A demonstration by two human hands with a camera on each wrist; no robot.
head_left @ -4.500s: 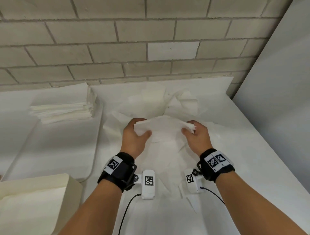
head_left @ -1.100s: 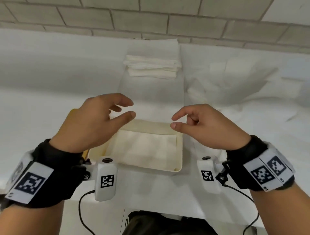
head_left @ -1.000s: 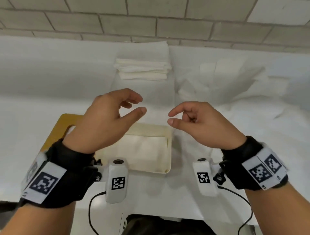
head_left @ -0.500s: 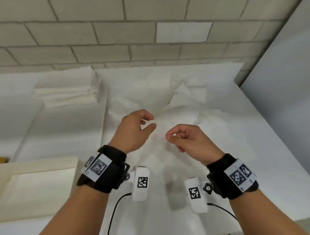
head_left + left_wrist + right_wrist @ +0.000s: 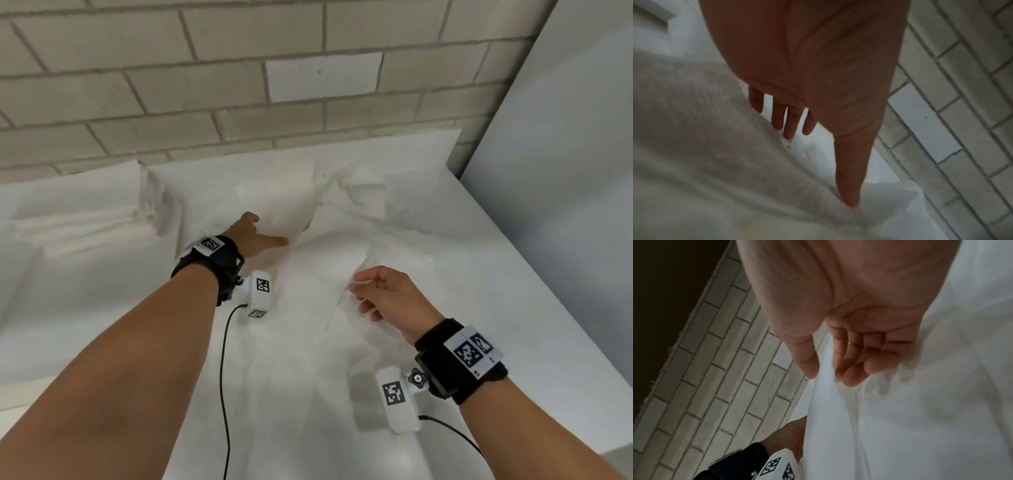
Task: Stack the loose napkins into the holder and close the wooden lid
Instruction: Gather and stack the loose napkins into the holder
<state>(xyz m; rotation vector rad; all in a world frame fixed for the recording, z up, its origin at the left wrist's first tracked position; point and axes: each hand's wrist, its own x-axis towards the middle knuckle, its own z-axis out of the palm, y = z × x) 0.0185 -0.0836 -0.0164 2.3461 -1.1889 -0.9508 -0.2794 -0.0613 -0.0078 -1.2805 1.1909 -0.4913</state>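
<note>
Loose white napkins (image 5: 329, 253) lie crumpled in a pile on the white table, right of centre. My left hand (image 5: 266, 233) reaches far into the pile with straight, spread fingers. In the left wrist view its thumb tip touches a napkin fold (image 5: 719, 146) and it grips nothing. My right hand (image 5: 356, 283) hovers just over the near side of the pile with its fingers loosely curled. The right wrist view shows that hand (image 5: 828, 376) empty above the napkins (image 5: 920, 410). The holder and its wooden lid are out of view.
A neat stack of folded napkins (image 5: 85, 226) sits at the back left. A brick wall (image 5: 205, 85) runs behind the table, and a grey panel (image 5: 565, 171) stands along its right edge. Wrist camera cables trail over the table near my arms.
The view has swung right, from the holder to the loose pile. Both empty hands moved over there from above the holder. The left hand has stretched forward onto the napkins.
</note>
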